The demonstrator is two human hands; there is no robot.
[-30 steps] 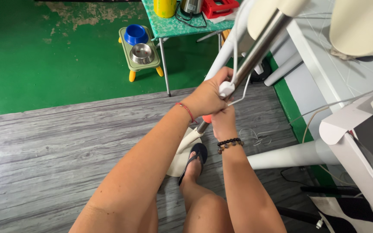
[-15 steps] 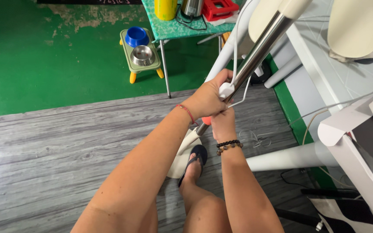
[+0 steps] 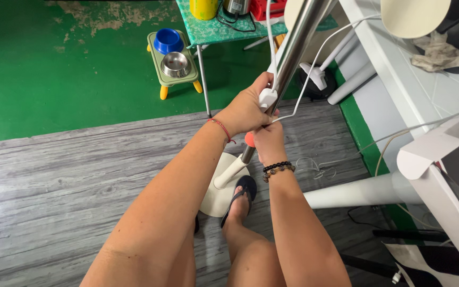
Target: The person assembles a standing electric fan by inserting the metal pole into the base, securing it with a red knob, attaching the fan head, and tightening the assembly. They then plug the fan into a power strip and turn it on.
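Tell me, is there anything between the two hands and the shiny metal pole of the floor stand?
Nothing visible. The left hand and the right hand both wrap directly around the shiny metal pole. Only a white cable clip sits on the pole at the left hand's fingers.

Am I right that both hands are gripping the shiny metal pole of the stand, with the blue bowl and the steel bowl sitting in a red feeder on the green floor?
Not quite: the feeder is pale green with yellow legs, not red, as the head view shows. The rest holds: the left hand and right hand grip the metal pole, and the blue bowl and steel bowl sit in it.
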